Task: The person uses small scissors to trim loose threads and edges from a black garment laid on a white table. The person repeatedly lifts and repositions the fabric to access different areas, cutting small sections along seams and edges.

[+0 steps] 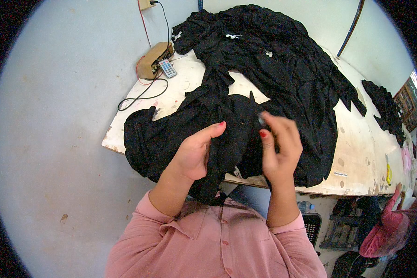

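The left hand (194, 155) has its thumb extended against the black cloth (171, 132), its other fingers hidden by the fabric, so whether they grip I cannot tell; the right hand (282, 146) pinches a small, blurred greyish object (261, 120) between thumb and fingers, above the cloth; the cloth lies across the near edge of the worktop (361, 162), partly hanging over it; toward the near right corner lies a yellow object (388, 174); along the left edge, farther back, sit a looped black cable (146, 96), a remote control (167, 68) and a brown box (154, 59); more black fabric (292, 51) is heaped toward the far edge.
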Tool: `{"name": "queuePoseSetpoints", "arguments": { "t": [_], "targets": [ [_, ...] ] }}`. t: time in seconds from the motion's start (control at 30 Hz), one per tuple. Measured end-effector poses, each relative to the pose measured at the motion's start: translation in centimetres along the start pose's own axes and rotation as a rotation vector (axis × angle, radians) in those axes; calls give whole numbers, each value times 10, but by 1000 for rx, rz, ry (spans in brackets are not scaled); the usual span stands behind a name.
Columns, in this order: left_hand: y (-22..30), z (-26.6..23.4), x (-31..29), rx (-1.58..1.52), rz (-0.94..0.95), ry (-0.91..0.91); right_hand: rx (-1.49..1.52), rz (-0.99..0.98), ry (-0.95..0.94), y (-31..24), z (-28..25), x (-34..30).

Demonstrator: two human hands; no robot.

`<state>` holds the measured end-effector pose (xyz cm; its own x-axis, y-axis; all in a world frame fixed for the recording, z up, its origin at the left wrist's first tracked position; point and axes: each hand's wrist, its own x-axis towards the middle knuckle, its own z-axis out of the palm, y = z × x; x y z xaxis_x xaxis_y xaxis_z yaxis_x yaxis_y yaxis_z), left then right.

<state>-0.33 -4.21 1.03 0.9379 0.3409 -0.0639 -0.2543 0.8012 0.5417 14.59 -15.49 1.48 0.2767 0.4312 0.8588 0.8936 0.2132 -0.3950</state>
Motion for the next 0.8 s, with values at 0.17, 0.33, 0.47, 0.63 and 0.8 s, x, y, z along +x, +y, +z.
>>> {"name": "queuePoseSetpoints", "arguments": {
  "t": [0.17,0.33,0.47,0.63,0.8],
  "targets": [
    [2,4,-3,163,47,7,771,504,-280,15,-4,21],
    [30,8,-14,685,257,10,649,656,-431,27,-8,21],
    [39,7,-11,533,263,-29,105,309,-43,12,2,23],
    [24,15,-8,471,313,18,226,89,79,-18,15,3],
    [13,11,-10,916,452,58,221,62,16,-29,18,2]
  ]
}}
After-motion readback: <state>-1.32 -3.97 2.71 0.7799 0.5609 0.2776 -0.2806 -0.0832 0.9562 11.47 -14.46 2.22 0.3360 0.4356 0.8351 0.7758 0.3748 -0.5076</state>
